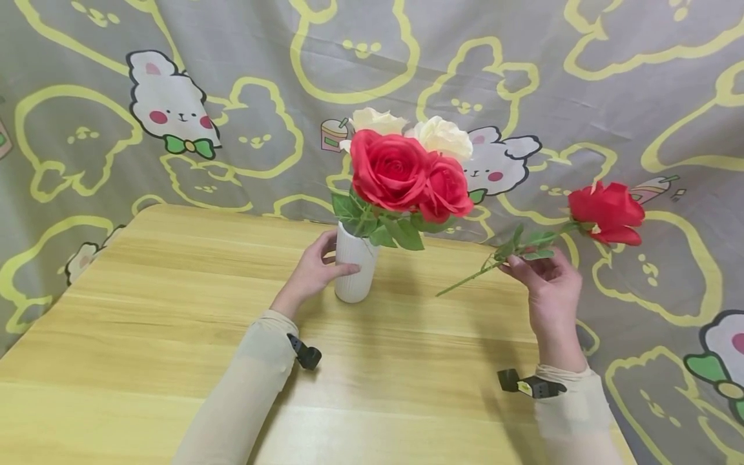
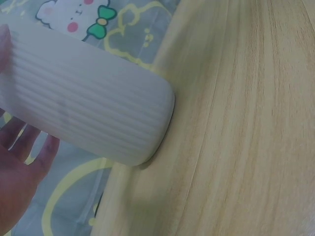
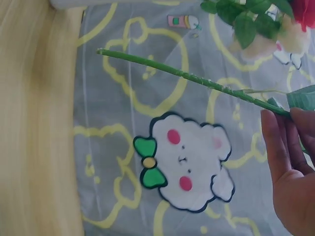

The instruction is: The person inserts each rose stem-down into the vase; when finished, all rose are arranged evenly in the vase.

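A white ribbed vase (image 1: 356, 274) stands upright on the table, gripped around its side by my left hand (image 1: 316, 265). In the left wrist view the base of the vase (image 2: 113, 108) meets the tabletop. Two red roses (image 1: 391, 169) and cream roses (image 1: 442, 137) rise out of it above green leaves (image 1: 401, 231). Off to the right, my right hand (image 1: 552, 287) pinches a single red rose (image 1: 607, 213) by its stem, among the leaves. Its bare stem end (image 3: 142, 60) points left toward the vase, and the bloom tilts up to the right.
The wooden table (image 1: 145, 310) runs back to a grey curtain (image 1: 244, 39) printed with yellow outlines and white cartoon animals. The curtain hangs close behind the vase and along the right side. A black camera is strapped on each wrist.
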`<state>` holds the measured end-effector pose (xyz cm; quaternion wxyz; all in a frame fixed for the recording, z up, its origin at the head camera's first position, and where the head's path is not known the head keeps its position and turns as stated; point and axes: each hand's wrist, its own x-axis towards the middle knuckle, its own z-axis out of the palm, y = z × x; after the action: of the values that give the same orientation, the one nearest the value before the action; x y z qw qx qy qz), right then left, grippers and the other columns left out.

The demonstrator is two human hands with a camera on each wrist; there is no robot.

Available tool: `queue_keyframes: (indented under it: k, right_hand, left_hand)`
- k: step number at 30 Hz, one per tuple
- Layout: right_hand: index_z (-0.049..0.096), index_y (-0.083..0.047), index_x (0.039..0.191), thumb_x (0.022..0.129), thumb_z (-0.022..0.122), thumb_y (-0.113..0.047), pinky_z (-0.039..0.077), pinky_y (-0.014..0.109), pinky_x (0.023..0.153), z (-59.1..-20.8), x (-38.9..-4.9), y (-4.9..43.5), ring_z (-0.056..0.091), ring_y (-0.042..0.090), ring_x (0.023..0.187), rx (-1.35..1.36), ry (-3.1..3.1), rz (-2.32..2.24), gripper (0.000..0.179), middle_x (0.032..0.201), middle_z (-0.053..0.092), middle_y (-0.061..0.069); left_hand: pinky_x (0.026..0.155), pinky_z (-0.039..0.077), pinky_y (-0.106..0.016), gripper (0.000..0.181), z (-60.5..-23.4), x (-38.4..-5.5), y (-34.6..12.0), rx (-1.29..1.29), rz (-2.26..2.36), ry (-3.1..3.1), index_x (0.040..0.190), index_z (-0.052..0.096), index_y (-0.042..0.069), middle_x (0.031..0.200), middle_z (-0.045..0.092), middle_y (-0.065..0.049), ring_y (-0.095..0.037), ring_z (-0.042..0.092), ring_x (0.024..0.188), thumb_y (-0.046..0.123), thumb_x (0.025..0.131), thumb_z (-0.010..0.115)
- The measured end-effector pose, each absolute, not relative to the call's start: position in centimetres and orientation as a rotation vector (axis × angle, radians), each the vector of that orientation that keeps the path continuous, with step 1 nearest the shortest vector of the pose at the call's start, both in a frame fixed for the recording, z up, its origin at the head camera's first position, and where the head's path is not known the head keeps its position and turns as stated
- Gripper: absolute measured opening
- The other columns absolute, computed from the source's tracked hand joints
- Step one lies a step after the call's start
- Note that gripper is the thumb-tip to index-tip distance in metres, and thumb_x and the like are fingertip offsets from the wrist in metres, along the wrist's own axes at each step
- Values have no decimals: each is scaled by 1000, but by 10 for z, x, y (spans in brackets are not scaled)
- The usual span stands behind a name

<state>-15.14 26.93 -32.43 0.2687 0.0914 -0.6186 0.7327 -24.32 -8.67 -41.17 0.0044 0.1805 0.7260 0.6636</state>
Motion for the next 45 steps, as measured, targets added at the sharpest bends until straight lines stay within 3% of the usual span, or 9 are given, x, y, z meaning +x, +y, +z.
queue_keyframes:
  k: [9, 18, 24, 37, 45]
  right_hand:
    - [54, 20, 98, 80, 64, 23, 58, 41, 80, -305, -135, 244, 67, 28, 86, 281, -1571, 1925, 21, 94, 61, 20]
    - [55, 26, 100, 75, 66, 26, 59, 43, 78, -291, -126, 215, 64, 34, 84, 512, -1425, 1887, 28, 97, 59, 27]
    - [56, 24, 100, 73, 68, 25, 60, 42, 76, -280, -123, 200, 63, 34, 83, 510, -1372, 1885, 29, 95, 62, 24]
    - [52, 26, 94, 68, 54, 33, 60, 43, 71, -266, -119, 183, 59, 33, 81, 583, -1115, 1981, 26, 87, 60, 22]
    - [53, 20, 96, 68, 46, 29, 59, 43, 63, -258, -119, 167, 58, 32, 72, 524, -984, 2002, 30, 81, 59, 24]
  left_hand:
    - [104, 43, -43, 71, -388, -227, -87, 555, 2052, 2250, 142, 44, 1, 135, 52, -19, -32, 48, 125, 1, 80, 80]
    - [104, 43, -43, 71, -385, -225, -87, 560, 2048, 2244, 142, 44, 2, 135, 52, -19, -32, 48, 125, 4, 81, 80]
    - [103, 43, -42, 71, -386, -225, -86, 560, 2048, 2238, 142, 44, 2, 136, 52, -18, -31, 48, 125, 4, 81, 80]
    - [105, 41, -44, 70, -383, -226, -86, 551, 2037, 2230, 142, 44, 2, 137, 50, -17, -31, 46, 127, 5, 82, 80]
    - [105, 42, -45, 70, -384, -226, -87, 549, 2050, 2233, 142, 44, 2, 137, 51, -19, -31, 47, 127, 3, 82, 79]
